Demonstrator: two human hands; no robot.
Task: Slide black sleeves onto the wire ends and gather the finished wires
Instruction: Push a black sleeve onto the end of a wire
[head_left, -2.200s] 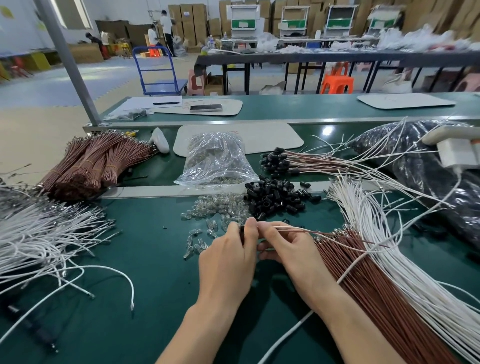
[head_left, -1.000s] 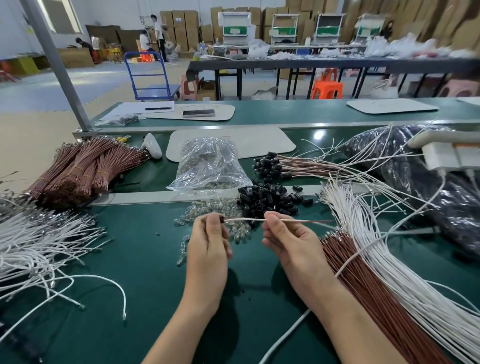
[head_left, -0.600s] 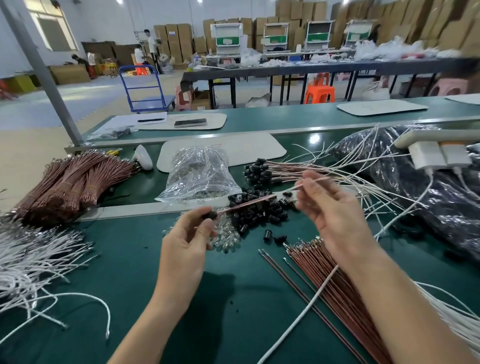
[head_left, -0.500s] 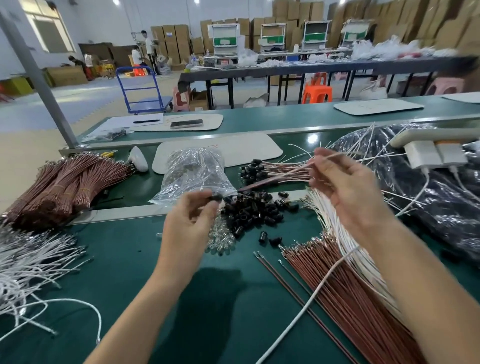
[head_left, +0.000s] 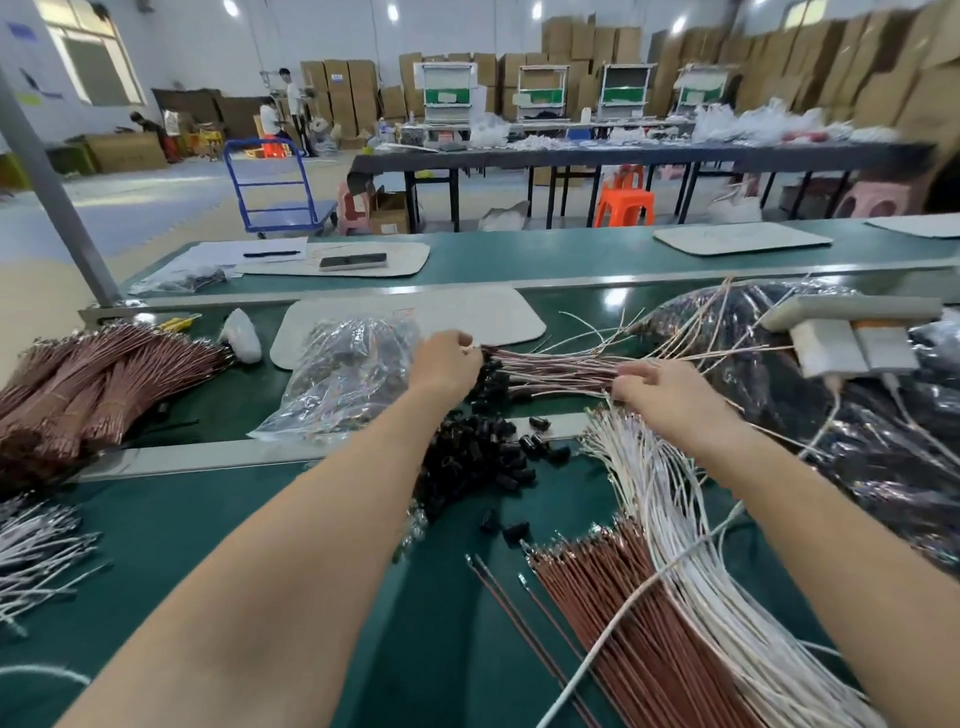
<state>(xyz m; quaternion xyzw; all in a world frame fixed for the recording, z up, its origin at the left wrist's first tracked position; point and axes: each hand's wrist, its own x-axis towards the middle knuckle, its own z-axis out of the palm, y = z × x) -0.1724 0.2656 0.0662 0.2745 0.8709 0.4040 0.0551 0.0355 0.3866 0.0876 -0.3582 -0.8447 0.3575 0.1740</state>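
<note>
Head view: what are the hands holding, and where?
Left hand pinches the finished wires at their sleeved end; right hand grips them further along.

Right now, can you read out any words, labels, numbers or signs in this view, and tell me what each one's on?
No text here can be read.
Labels on the cardboard boxes: too small.
White tags on the green rack panels: blurred.
Blue notices on the wall: blurred.
Red print on the clear plastic bag: blurred.
</note>
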